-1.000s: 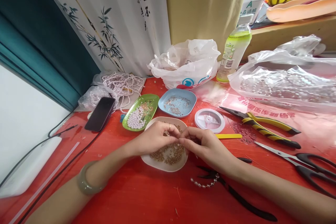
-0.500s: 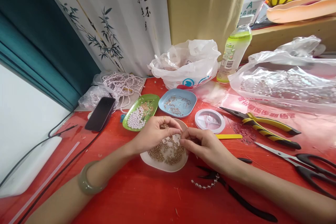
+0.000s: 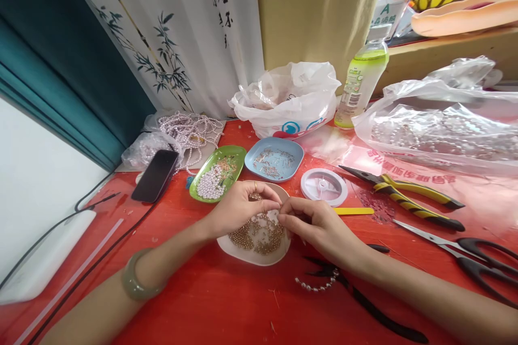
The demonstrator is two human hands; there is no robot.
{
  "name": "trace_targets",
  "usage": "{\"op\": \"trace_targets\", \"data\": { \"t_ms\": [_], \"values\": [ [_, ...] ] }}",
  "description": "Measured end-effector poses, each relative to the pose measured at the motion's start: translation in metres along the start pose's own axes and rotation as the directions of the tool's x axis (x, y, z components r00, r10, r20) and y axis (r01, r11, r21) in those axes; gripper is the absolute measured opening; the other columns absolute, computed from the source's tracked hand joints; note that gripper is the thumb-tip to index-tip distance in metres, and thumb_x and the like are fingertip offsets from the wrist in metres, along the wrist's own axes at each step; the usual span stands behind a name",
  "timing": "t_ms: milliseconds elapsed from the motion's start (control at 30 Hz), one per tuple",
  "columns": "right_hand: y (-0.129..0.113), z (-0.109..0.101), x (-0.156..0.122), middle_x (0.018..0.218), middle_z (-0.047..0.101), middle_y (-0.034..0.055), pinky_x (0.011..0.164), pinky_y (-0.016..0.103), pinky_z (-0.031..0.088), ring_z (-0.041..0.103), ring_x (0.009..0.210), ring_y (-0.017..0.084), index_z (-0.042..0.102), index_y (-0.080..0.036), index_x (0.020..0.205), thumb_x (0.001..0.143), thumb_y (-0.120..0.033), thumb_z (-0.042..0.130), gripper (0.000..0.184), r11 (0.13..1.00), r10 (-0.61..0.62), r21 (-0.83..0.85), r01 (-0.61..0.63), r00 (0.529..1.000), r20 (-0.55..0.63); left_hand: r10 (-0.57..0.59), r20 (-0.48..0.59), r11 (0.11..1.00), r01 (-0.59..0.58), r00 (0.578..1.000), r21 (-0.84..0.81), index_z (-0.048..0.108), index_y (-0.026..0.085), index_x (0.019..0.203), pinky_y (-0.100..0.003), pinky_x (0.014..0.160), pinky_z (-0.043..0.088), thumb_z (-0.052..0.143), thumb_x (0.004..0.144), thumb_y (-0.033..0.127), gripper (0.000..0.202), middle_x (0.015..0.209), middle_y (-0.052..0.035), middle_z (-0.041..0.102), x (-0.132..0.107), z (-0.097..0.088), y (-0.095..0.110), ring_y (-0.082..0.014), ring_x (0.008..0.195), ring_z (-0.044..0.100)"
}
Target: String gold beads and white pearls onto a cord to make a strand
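My left hand (image 3: 238,206) and my right hand (image 3: 318,223) meet fingertip to fingertip over a white dish (image 3: 243,252) of small gold beads (image 3: 259,234) on the red table. Both hands are closed in a pinch; what they pinch is too small to make out. A jade bangle (image 3: 135,283) sits on my left wrist. A short string of pearls (image 3: 318,283) lies under my right forearm, next to black pliers (image 3: 376,307).
Behind the dish stand a green dish of pearls (image 3: 216,172), a blue dish of metal bits (image 3: 275,159) and a thread spool (image 3: 324,186). Yellow pliers (image 3: 408,197) and scissors (image 3: 465,256) lie right. A phone (image 3: 156,175), plastic bags (image 3: 289,97) and a bottle (image 3: 362,78) stand around.
My left hand has lifted slightly off the gold beads, so more of them show. The fingertips stay together over the dish.
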State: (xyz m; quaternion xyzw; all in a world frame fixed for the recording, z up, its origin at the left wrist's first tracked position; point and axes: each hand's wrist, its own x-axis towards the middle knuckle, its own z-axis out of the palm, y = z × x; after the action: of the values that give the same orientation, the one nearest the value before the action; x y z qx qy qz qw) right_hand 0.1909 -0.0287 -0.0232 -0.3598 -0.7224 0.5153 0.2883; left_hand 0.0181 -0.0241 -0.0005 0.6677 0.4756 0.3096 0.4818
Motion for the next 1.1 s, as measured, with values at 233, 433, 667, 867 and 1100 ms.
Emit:
{"op": "trace_targets", "data": {
  "t_ms": [233, 433, 667, 867, 1100],
  "values": [
    [-0.0021, 0.001, 0.0005, 0.056, 0.046, -0.0028, 0.048, 0.021, 0.032, 0.04, 0.052, 0.009, 0.051, -0.016, 0.063, 0.08, -0.023, 0.045, 0.019, 1.0, 0.014, 0.005, -0.014, 1.0, -0.003, 0.01, -0.015, 1.0, -0.01, 1.0, 0.019, 0.064, 0.013, 0.074, -0.023, 0.066, 0.046, 0.061, 0.072, 0.022, 0.009, 0.077, -0.002, 0.065, -0.0002, 0.0014, -0.0008, -0.0116, 0.071, 0.058],
    [-0.0013, 0.001, 0.001, 0.057, 0.049, -0.0017, 0.05, 0.022, 0.034, 0.043, 0.054, 0.009, 0.05, -0.016, 0.064, 0.081, -0.022, 0.044, 0.02, 1.0, 0.002, 0.03, -0.002, 1.0, -0.005, 0.0, -0.001, 1.0, 0.0, 1.0, -0.005, 0.064, 0.013, 0.074, -0.023, 0.065, 0.046, 0.062, 0.072, 0.023, 0.01, 0.076, -0.0023, 0.065, -0.0005, -0.0011, 0.0002, -0.011, 0.069, 0.058],
    [0.0023, -0.0002, 0.001, 0.058, 0.048, -0.0022, 0.048, 0.02, 0.034, 0.043, 0.053, 0.009, 0.051, -0.016, 0.067, 0.083, -0.023, 0.044, 0.018, 0.998, -0.041, 0.04, 0.042, 0.999, -0.028, -0.016, 0.005, 1.0, 0.016, 1.0, -0.018, 0.063, 0.012, 0.074, -0.023, 0.065, 0.046, 0.063, 0.071, 0.025, 0.013, 0.076, -0.0034, 0.065, 0.0006, -0.0026, 0.0008, -0.0114, 0.069, 0.058],
    [0.0017, -0.0001, 0.002, 0.058, 0.049, -0.0022, 0.049, 0.021, 0.035, 0.043, 0.054, 0.009, 0.053, -0.016, 0.069, 0.083, -0.022, 0.046, 0.017, 0.997, -0.081, -0.022, 0.08, 0.996, -0.034, -0.041, 0.033, 0.998, 0.043, 0.999, -0.053, 0.063, 0.012, 0.075, -0.023, 0.064, 0.045, 0.063, 0.07, 0.026, 0.015, 0.076, -0.0034, 0.065, 0.0011, -0.0038, -0.0012, -0.0109, 0.068, 0.057],
    [0.0, 0.0002, 0.0012, 0.058, 0.053, -0.0017, 0.049, 0.021, 0.036, 0.046, 0.053, 0.01, 0.054, -0.016, 0.068, 0.082, -0.022, 0.046, 0.017, 0.997, -0.07, -0.041, 0.069, 0.997, -0.027, -0.067, 0.052, 0.993, 0.071, 0.996, -0.089, 0.062, 0.012, 0.073, -0.022, 0.062, 0.043, 0.064, 0.07, 0.027, 0.016, 0.073, -0.0024, 0.062, 0.0008, -0.0043, -0.0027, -0.0099, 0.065, 0.055]
  ]
}}
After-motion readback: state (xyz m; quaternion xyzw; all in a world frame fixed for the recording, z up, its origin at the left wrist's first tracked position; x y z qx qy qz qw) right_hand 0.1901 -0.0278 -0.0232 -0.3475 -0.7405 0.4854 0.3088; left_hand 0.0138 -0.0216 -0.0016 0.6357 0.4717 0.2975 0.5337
